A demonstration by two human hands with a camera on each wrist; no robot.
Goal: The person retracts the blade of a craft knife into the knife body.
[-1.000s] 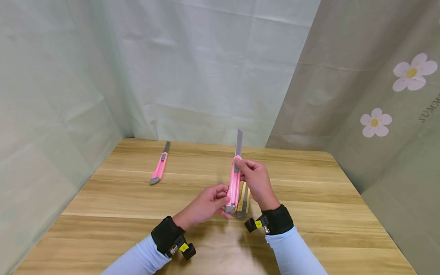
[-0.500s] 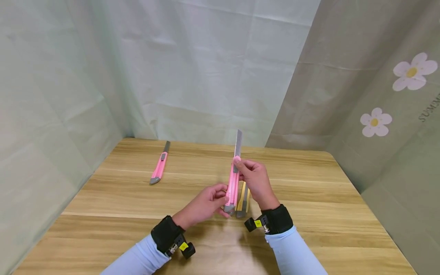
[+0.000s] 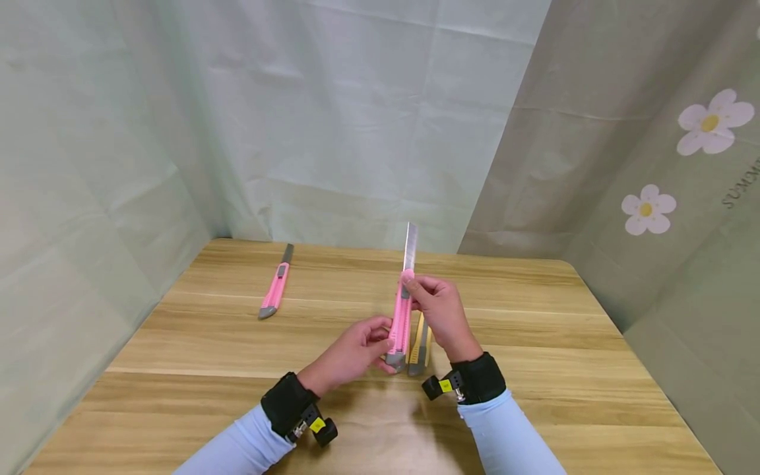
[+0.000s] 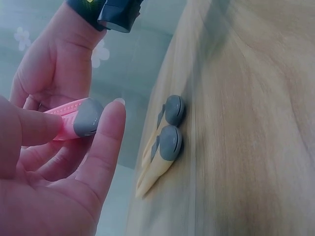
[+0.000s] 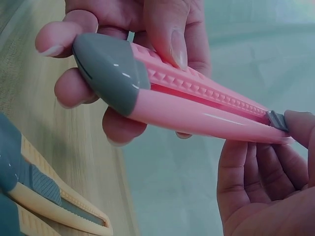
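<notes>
A pink utility knife with a grey end cap is held up over the table, its long blade out and pointing away. My left hand grips its rear end between thumb and fingers. Near the blade end my right hand holds the body, the thumb on the grey slider. Beneath lie two yellow utility knives side by side, a nearer one and another partly hidden behind it. In the head view the held knife overlaps the yellow knife area.
A second pink utility knife lies on the wooden table at the back left, blade out and pointing away. Pale curtains stand around the table's back and sides, with printed flowers on the right one.
The held pink knife has shifted slightly left and its blade turned a little, now catching more light. Both hands keep their hold and have barely moved.
</notes>
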